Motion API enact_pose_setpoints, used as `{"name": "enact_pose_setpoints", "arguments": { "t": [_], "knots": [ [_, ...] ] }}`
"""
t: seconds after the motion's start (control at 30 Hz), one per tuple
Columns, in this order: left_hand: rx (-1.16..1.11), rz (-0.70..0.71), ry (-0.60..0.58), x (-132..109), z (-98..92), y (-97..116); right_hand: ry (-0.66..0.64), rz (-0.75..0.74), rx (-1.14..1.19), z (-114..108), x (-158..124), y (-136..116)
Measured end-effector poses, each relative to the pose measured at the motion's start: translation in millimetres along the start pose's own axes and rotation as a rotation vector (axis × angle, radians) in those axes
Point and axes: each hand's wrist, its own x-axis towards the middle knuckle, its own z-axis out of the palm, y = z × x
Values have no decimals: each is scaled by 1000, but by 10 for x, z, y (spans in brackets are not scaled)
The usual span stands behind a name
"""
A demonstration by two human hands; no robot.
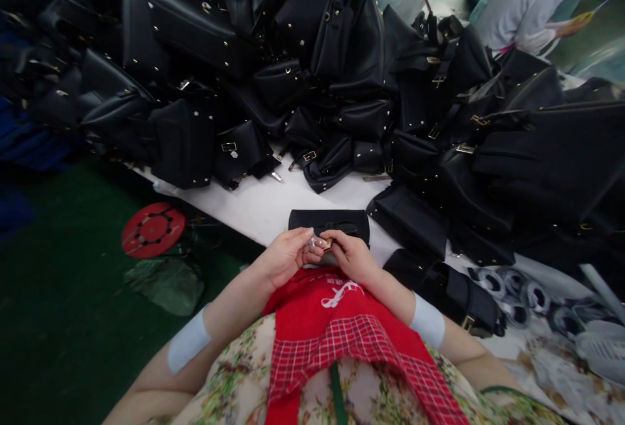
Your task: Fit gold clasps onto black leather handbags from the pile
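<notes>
Close in front of the red apron, my left hand and my right hand meet with their fingers closed. Between the fingertips is a small shiny gold-coloured metal piece, with something clear beside it at the left fingers. Its exact kind is too small to make out, and the fingers hide part of it. Just beyond the hands a small black bag lies on the white table, its near side partly covered by my hands.
Black bags with metal buckles and studs are heaped across the table's far side. Rolls of tape lie at the right, near another black bag. A red disc stands left, below the table edge. Another person's sleeve shows top right.
</notes>
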Motion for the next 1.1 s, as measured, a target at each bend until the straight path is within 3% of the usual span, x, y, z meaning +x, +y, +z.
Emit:
{"name": "enact_pose_setpoints", "arguments": {
  "t": [0.17,0.3,0.5,0.57,0.83,1.1],
  "knots": [
    [73,2,41,-77,-61,-114,-71,-14,-262,41,-35,53],
    [211,106,90,-138,-76,-194,-104,-15,-404,72,-47,43],
    [953,344,178,-204,-59,-193,-63,-57,-532,71,-38,11],
    [1103,387,173,-198,-65,-200,-51,-72,-537,77,-37,23],
    [1174,389,121,-124,-64,-244,-37,-99,-551,75,-54,71],
    [1228,435,173,-130,-187,-127,209,-196,-711,-77,-21,195]
  ]
}}
